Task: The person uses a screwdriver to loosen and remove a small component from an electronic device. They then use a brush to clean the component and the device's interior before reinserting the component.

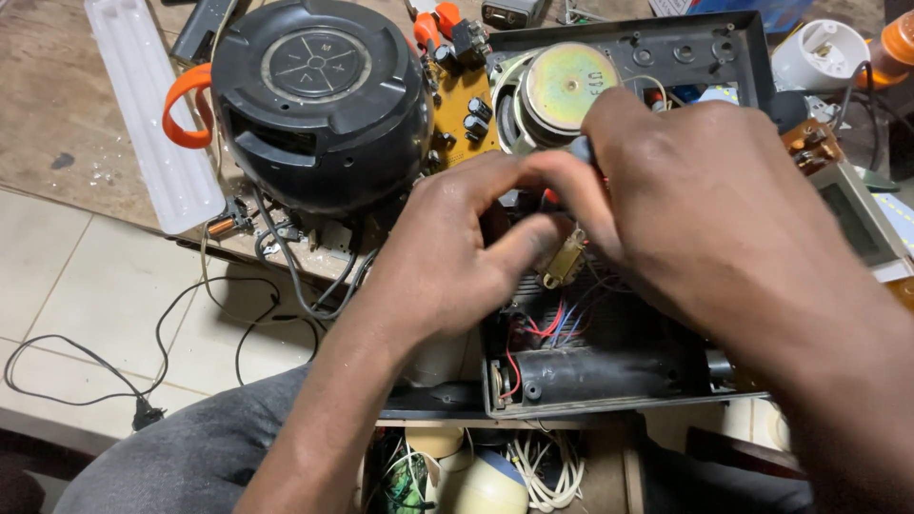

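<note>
Left hand (457, 252): fingers pinched on a small brass part (564, 259)
Right hand (705, 205): fingers clamped on a screwdriver handle (581, 149)
Below fingers: open radio chassis (590, 371)

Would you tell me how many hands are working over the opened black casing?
2: the left hand and the right hand, meeting over the opened black casing. No other hands show.

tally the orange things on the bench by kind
Curved orange plastic handle beside the round black housing: 1
Orange printed circuit board: 1
Orange-handled pliers: 1
Round orange cap at the right edge: 1
Total: 4
</note>
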